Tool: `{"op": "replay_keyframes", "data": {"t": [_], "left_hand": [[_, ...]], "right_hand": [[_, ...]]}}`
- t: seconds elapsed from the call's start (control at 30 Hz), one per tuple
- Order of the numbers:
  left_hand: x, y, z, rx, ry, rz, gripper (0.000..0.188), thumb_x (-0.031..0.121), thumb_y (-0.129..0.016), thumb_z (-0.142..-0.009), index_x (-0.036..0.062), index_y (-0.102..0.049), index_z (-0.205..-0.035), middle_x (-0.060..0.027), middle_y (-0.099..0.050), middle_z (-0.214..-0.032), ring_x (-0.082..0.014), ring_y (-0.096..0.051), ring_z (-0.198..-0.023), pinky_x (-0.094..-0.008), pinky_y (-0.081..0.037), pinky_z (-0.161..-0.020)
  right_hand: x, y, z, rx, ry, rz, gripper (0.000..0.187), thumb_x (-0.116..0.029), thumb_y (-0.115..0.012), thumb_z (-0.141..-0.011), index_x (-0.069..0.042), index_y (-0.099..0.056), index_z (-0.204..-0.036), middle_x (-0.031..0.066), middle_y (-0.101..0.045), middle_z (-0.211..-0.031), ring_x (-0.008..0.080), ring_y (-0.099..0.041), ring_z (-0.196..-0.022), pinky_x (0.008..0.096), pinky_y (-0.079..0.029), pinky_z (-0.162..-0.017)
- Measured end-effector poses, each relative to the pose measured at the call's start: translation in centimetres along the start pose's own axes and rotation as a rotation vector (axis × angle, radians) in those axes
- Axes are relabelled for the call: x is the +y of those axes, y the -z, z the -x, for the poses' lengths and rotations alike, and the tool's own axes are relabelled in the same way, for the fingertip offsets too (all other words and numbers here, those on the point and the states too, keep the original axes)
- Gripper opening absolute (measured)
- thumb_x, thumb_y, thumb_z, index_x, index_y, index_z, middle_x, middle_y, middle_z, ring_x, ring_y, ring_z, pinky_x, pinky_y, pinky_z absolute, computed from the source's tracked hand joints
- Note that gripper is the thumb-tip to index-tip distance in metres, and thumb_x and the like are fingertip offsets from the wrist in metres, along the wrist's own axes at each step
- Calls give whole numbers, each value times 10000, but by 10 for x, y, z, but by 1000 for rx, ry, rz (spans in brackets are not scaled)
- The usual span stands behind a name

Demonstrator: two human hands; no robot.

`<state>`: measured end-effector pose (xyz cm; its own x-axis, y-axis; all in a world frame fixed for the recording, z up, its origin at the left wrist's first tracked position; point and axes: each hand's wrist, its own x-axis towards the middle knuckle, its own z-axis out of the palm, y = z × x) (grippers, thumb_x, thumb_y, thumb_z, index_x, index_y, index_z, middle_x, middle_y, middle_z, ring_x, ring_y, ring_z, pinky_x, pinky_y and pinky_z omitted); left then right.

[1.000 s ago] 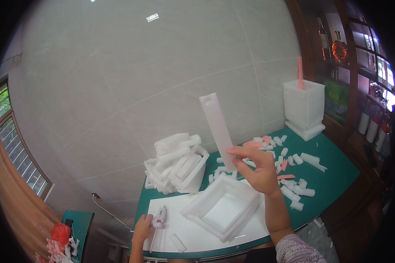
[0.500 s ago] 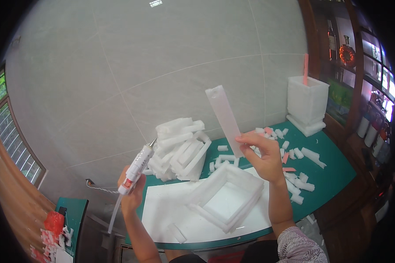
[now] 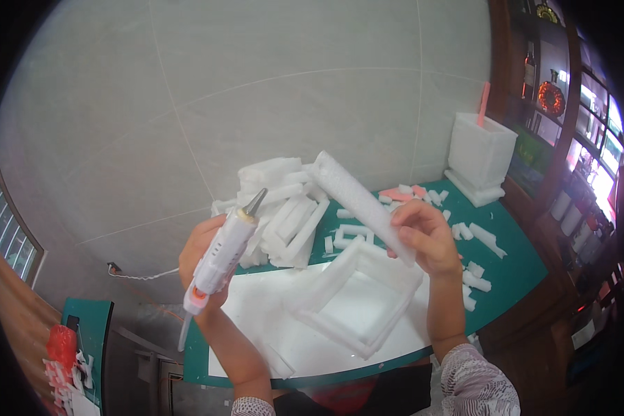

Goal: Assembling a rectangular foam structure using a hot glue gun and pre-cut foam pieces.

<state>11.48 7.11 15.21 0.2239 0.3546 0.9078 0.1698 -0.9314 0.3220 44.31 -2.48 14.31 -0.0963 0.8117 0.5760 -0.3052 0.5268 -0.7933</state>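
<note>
My left hand point(image 3: 200, 258) is wrapped round a white hot glue gun point(image 3: 223, 251), its metal nozzle tilted up. Between the thumb and fingers of my right hand point(image 3: 428, 239) is the lower end of a long white foam strip point(image 3: 357, 197), which slants up to the left. Below the hands, a rectangular frame of white foam point(image 3: 326, 329) lies on a white board point(image 3: 246, 315); neither hand touches it. A small foam strip point(image 3: 279, 360) rests near the board's front edge.
A heap of white foam pieces point(image 3: 284, 222) stands behind the board on the green table point(image 3: 516, 249). Foam scraps point(image 3: 489, 238) are scattered at the right. A white foam box point(image 3: 482, 156) holding a pink strip stands at the back right. A cord point(image 3: 145, 276) hangs near the left wall.
The glue gun has come nearer and more upright in my left hand. My right hand has turned the foam strip, which now shows its rough face and leans further left.
</note>
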Motion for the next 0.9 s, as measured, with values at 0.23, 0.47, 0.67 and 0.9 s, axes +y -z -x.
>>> {"op": "replay_keyframes", "data": {"t": [0.23,0.47,0.67,0.9], "left_hand": [[-22,-19,-6,-118,-101,33,265,145,-734,-754,11,-639,-963,-116,-652,-907,-228,-649,-801,-313,-499,-735],[-29,-11,0,-112,-27,148,324,237,-716,-825,-4,-643,-1028,-86,-667,-854,-192,-647,-765,-299,-494,-703],[-31,-15,2,-85,35,147,405,299,-734,-840,-13,-639,-1078,-77,-665,-827,-169,-638,-754,-291,-490,-682],[-26,-15,-5,-108,-140,37,244,164,-704,-863,7,-646,-1040,-73,-663,-824,-171,-635,-734,-279,-483,-671]], "right_hand": [[11,0,-3,-91,-85,-105,257,-57,-695,-817,-55,-534,-1018,45,-537,-970,144,-610,-817,264,-486,-675],[15,-11,-3,93,43,421,467,10,-808,-689,-76,-530,-1054,27,-527,-1000,143,-594,-919,280,-451,-861],[7,-15,-4,100,19,538,444,-68,-702,-833,-31,-540,-1245,98,-583,-1190,184,-571,-1107,321,-429,-956],[0,-12,-8,-18,39,278,529,-251,-505,-955,45,-396,-1380,203,-567,-1243,200,-616,-948,294,-488,-772]]}}
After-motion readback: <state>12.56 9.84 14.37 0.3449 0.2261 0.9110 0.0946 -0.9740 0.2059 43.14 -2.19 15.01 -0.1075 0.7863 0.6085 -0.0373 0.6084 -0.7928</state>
